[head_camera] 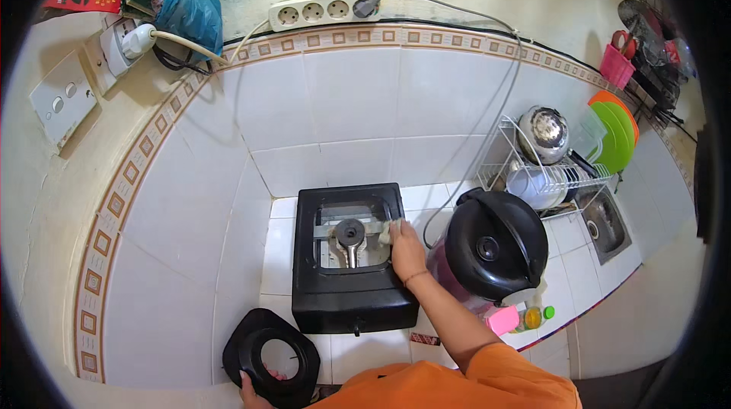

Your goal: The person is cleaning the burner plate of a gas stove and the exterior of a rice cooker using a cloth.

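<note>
A black single-burner gas stove (354,300) stands on the white tiled counter. Its square top opening bares a round burner head (350,232) on a metal tube and a crossbar (325,231). At the opening's right edge, my right hand (408,249) presses a pale crumpled cloth (386,233) against the frame. My left hand (254,392) grips the lower left edge of a black stove drip pan (305,352) with a round central hole. Some fingertips show through that hole. The pan is held tilted near the counter's front left corner, apart from the stove.
A rice cooker (494,243) with a black lid stands close on the right. Behind it are a white dish rack (548,183) and a sink (605,226). A grey cord (508,89) hangs from a power strip (325,12). A pink container (502,320) and a green-capped jar (534,318) sit at the front.
</note>
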Demonstrator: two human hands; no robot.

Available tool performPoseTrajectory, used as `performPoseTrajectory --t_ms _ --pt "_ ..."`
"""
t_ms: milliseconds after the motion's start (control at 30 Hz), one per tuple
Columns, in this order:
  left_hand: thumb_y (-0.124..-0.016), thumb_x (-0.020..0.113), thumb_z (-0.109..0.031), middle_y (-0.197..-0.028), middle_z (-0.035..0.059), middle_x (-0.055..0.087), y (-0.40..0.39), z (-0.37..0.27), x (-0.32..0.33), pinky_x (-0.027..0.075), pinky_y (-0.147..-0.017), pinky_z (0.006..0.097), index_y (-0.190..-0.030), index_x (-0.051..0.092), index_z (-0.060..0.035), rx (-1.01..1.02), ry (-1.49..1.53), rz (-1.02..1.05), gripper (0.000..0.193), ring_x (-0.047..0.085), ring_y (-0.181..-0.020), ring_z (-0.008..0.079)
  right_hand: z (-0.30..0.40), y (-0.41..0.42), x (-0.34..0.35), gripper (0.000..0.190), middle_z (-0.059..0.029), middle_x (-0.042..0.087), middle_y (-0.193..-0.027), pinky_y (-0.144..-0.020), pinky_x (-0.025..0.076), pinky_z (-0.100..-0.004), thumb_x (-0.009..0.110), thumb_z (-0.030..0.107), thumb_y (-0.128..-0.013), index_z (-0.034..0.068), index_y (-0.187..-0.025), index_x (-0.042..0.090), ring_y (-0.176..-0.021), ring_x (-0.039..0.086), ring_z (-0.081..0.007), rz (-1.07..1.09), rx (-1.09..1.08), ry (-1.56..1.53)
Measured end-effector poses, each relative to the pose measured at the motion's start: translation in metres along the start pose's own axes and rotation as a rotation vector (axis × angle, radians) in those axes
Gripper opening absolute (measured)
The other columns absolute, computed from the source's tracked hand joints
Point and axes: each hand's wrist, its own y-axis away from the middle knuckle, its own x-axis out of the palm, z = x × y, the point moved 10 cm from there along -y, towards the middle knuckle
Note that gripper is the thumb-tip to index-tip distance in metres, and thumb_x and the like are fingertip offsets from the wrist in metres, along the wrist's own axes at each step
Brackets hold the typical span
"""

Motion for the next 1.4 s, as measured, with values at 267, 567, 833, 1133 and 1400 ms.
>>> performPoseTrajectory --t_ms 267,567,833,1133,1400 --pt "-0.092 0.052 -0.047 -0.124 0.0147 0.052 -0.023 0.008 -0.023 0.045 -0.096 0.0453 -0.128 0.047 -0.0021 0.021 0.072 -0.050 0.058 0.053 -0.107 0.0332 0.001 -0.107 0.048 0.020 -0.0176 0.059 -0.103 -0.082 0.048 -0.0431 0.048 0.012 -0.086 0.005 -0.098 0.062 -0.099 0.057 -0.0357 0.013 0.028 0.071" --pt "-0.093 0.048 -0.049 -0.116 0.0156 0.057 -0.034 0.011 -0.020 0.048 -0.092 0.0442 -0.124 0.051 -0.0011 0.010 0.102 -0.058 0.057 0.057 -0.101 0.0309 0.096 -0.146 0.131 0.018 -0.0172 0.062 -0.096 -0.079 0.050 -0.0434 0.051 0.013 -0.084 0.006 -0.090 0.066 -0.091 0.061 -0.0350 0.270 -0.124 -0.017" --pt "-0.092 0.045 -0.051 -0.069 0.0098 0.056 -0.024 0.008 -0.006 0.049 -0.069 0.0372 -0.093 0.058 -0.0015 0.029 0.247 -0.122 0.052 0.054 -0.064 0.0230 0.182 -0.089 0.129 0.021 -0.0193 0.059 -0.104 -0.083 0.049 -0.0442 0.049 0.013 -0.082 0.006 -0.093 0.065 -0.101 0.057 -0.0351 0.262 -0.295 -0.132" --pt "-0.095 0.044 -0.042 -0.076 0.0143 0.061 -0.017 -0.009 0.003 0.052 -0.070 0.0397 -0.101 0.056 0.0044 0.161 0.145 -0.027 0.048 0.060 -0.068 0.0258 0.215 0.045 0.074 0.038 -0.0249 0.050 -0.124 -0.096 0.041 -0.0440 0.053 0.011 -0.078 0.001 -0.114 0.056 -0.108 0.052 -0.0384 0.324 -0.544 -0.190" --pt "-0.096 0.044 -0.039 -0.077 0.0131 0.061 0.006 -0.018 -0.010 0.052 -0.069 0.0366 -0.099 0.057 0.0049 0.259 0.163 0.000 0.046 0.061 -0.069 0.0237 0.185 0.131 0.015 0.050 -0.0148 0.034 -0.144 -0.107 0.030 -0.0460 0.059 0.015 -0.079 0.009 -0.128 0.052 -0.130 0.035 -0.0358 0.493 -0.880 -0.244"
